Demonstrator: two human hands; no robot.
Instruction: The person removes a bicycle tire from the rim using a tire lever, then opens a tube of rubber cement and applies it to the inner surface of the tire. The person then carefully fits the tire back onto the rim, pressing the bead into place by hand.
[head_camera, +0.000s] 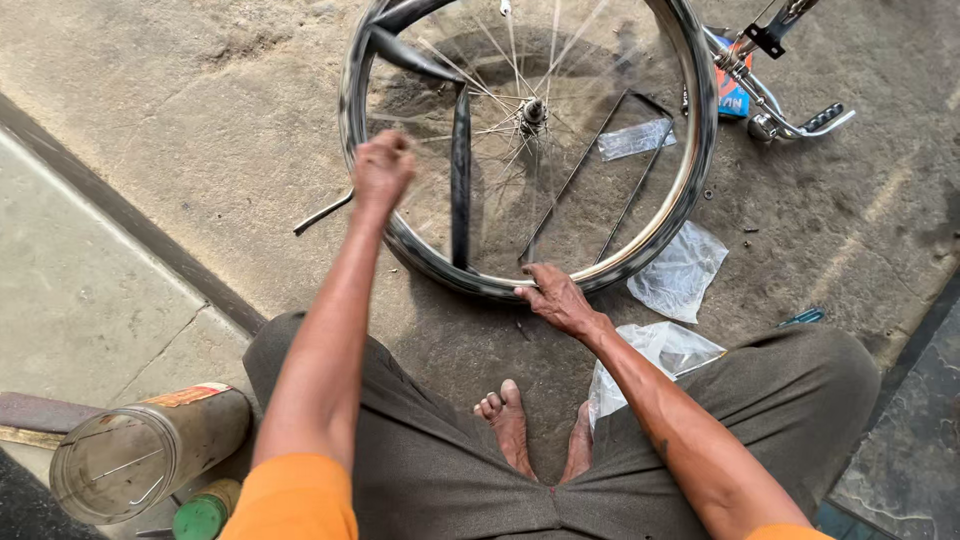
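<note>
A spoked bicycle wheel (690, 160) with a shiny metal rim stands on the concrete floor in front of me, its hub (533, 110) near the top middle. My left hand (382, 170) is closed on the rim's left side, next to a thin metal tool (322, 213) that sticks out to the left. My right hand (556, 297) grips the bottom of the rim. A black rubber strip (460, 175) hangs across the spokes inside the wheel. My bare feet (535, 425) rest just below the wheel.
Clear plastic bags (682, 272) lie right of the wheel and by my right knee. Bicycle parts with a pedal (800, 122) lie at the upper right. A clear plastic jar (140, 455) and a green cap (203, 515) sit at the lower left.
</note>
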